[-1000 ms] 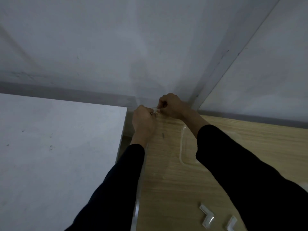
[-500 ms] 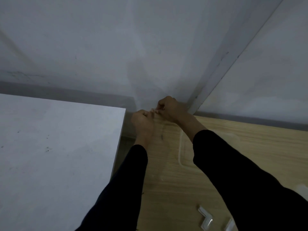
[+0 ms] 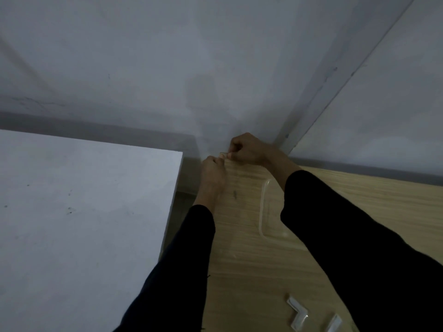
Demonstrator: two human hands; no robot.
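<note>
Just small pale piece point(image 3: 224, 154) pinched between left hand point(image 3: 213, 172) and right hand point(image 3: 249, 150)

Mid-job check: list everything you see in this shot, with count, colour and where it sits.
small piece: one, pale, too small to identify, at the wooden table's far left corner
wooden table: one, light wood grain, right half of view
white table: one, white with dark specks, left, a gap apart from the wooden table
clear tray: one, transparent, on the wooden table, partly hidden by the right sleeve
corner pieces: two, clear-white, on the wooden table, bottom right
wall: grey-white, behind both tables
wall strip: one, pale grey, slanting down to the corner
left hand: pinches the small piece
right hand: pinches the small piece
sleeves: two, black
</note>
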